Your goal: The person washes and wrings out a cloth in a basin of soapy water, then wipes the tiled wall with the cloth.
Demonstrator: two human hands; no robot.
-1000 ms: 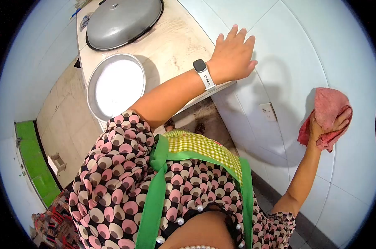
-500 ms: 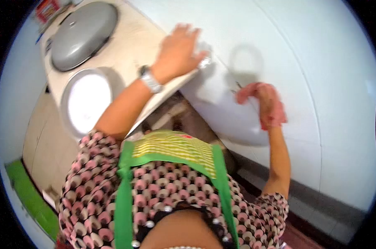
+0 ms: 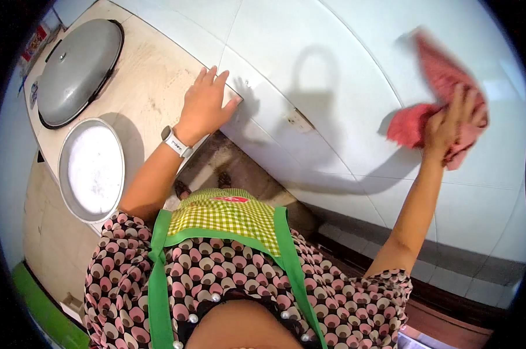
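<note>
My right hand (image 3: 452, 125) presses a crumpled red cloth (image 3: 443, 70) against the white tiled wall, its fingers lying over the fabric. One end of the cloth hangs out to the left of the hand, and the upper end is blurred. At the corner of the countertop, my left hand (image 3: 205, 107) rests with fingers apart and holds nothing. A watch with a pale strap (image 3: 177, 142) is on that wrist. Left of that forearm stands a round metal basin (image 3: 122, 168) with white suds inside.
A large grey lidded pan (image 3: 80, 67) sits at the far end of the pale countertop (image 3: 152, 64). A small wall outlet or plate (image 3: 301, 119) is set in the tiles between my hands. The dark floor shows below the counter edge.
My right hand has moved up and right along the wall with the red cloth, which is now more spread out. My left hand has come down onto the counter corner. The view has shifted.
</note>
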